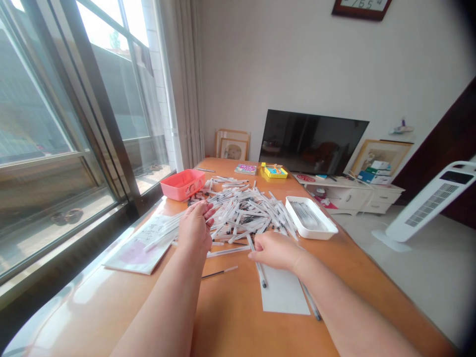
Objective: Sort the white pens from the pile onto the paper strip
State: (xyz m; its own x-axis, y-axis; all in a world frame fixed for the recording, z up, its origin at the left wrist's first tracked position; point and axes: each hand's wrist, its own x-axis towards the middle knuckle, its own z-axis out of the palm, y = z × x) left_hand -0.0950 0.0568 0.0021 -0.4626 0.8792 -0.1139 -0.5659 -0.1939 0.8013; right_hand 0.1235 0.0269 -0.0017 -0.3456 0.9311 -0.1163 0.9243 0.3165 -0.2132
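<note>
A large heap of clear pen tubes with dark ends point(241, 206) spreads over the wooden table. At its near left side is my left hand point(195, 225), fingers curled together; what they hold, if anything, is hidden. My right hand point(277, 250) is closed at the heap's near edge, thumb and finger pinching a clear pen point(260, 270) whose black end points toward me. Beneath that hand lies a white sheet of paper point(284, 297), with another pen point(311, 301) along its right side. A thin refill point(219, 272) rests between my forearms.
A pink basket point(182, 186) stands behind left, and a white tray point(310, 218) with many refills stands right. A booklet point(137, 253) with clear tubes on it lies left. Farther back are a purple book point(246, 169) and a yellow box point(275, 171). Windows border the left.
</note>
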